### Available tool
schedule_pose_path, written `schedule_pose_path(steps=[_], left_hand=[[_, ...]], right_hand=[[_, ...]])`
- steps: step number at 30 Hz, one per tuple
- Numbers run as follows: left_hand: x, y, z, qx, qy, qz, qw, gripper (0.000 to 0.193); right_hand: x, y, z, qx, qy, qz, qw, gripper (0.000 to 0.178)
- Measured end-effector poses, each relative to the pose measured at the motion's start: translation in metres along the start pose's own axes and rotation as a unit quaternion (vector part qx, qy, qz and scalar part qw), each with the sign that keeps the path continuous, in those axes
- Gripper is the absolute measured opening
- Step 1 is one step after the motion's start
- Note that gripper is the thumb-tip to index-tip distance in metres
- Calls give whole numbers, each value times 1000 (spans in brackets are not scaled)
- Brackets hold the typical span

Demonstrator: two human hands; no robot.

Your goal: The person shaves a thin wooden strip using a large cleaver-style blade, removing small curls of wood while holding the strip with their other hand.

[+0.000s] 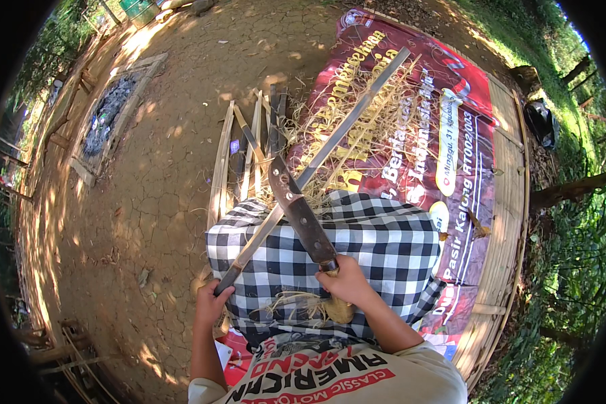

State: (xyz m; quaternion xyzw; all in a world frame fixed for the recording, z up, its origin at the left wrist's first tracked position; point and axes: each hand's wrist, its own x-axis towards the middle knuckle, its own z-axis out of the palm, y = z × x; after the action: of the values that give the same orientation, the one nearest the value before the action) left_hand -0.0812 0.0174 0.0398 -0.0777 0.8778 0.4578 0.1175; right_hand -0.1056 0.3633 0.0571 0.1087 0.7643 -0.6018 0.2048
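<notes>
My right hand (349, 281) is closed round the handle of a machete with a wide, dark blade (308, 225) that has several holes in it. The blade points up and to the left, crossing over a long bamboo strip (343, 129). Near its lower end, that strip is gripped by my left hand (212, 301); it slants up to the right, its far end above the shavings. Black-and-white checkered cloth (384, 232) covers my lap, with a few thin shavings (299, 303) on it. Where blade and strip cross, I cannot tell whether they touch.
Curly bamboo shavings (377, 124) lie heaped on a red printed banner (468, 185) over a bamboo platform (501, 236). Several bamboo strips (223, 158) lie ahead of my knees. Cracked bare earth (158, 229) stretches left to a framed ash pit (111, 111). A black bag (540, 121) sits at right.
</notes>
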Motion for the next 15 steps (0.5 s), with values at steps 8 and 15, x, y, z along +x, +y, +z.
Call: schedule_pose_path(steps=[8,15], left_hand=[[1,7,1,13,0,0,1000,26],[5,24,12,-127,-51,-73,988,22]], right_hand=[[-4,-9,7,-46,-10,-95,994,18],[-20,-19,-9,141,-9,-10,990,11]])
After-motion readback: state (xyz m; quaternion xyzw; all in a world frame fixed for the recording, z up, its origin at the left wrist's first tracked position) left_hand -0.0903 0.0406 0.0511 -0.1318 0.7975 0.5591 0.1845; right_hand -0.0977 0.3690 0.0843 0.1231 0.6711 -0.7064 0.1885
